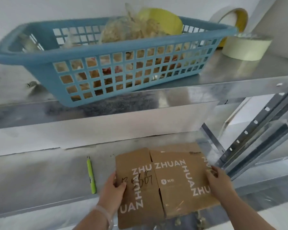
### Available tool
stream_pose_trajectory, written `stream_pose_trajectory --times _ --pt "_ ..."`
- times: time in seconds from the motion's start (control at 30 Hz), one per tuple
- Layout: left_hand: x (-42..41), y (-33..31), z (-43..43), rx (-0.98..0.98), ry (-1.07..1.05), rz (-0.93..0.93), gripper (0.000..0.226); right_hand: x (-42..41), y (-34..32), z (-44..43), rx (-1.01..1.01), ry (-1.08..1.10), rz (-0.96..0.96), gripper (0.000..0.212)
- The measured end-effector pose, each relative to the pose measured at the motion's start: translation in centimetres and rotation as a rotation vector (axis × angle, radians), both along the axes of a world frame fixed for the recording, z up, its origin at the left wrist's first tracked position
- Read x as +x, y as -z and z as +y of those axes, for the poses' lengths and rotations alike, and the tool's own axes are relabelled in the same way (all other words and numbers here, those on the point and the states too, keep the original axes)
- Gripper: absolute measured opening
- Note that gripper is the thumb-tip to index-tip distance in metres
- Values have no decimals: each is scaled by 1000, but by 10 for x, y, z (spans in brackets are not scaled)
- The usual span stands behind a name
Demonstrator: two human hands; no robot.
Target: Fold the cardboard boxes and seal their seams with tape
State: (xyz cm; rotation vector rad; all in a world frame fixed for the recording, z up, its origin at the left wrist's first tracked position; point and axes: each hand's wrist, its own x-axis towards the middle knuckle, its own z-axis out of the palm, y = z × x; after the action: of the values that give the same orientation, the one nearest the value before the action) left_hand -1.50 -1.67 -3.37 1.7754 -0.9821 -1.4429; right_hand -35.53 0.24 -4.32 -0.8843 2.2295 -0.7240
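Observation:
A brown cardboard box (166, 183) printed with white "ZHUAN" letters and a black handwritten number rests on the lower metal shelf (40, 180), its two top flaps folded down and meeting at a middle seam. My left hand (114, 188) grips the box's left edge, thumb on top. My right hand (219, 180) holds the right edge. Two tape rolls sit on the upper shelf at the far right: a pale flat roll (246, 48) and an upright roll (231, 16) behind it.
A green utility knife (92, 175) lies on the lower shelf left of the box. A blue plastic basket (106, 67) filled with bagged items stands on the upper shelf (239, 70). Slotted steel uprights (249, 130) run along the right side.

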Motion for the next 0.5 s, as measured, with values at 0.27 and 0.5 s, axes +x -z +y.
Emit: stream_pose_trajectory --times 0.27,0.5 --pt "11 -52 -3 -453 -29 -46 60 7 -41 3 -421 4 -180 39" --pt "6 -82 -19 -717 85 -178 57 36 -75 3 -619 -315 -235 79"
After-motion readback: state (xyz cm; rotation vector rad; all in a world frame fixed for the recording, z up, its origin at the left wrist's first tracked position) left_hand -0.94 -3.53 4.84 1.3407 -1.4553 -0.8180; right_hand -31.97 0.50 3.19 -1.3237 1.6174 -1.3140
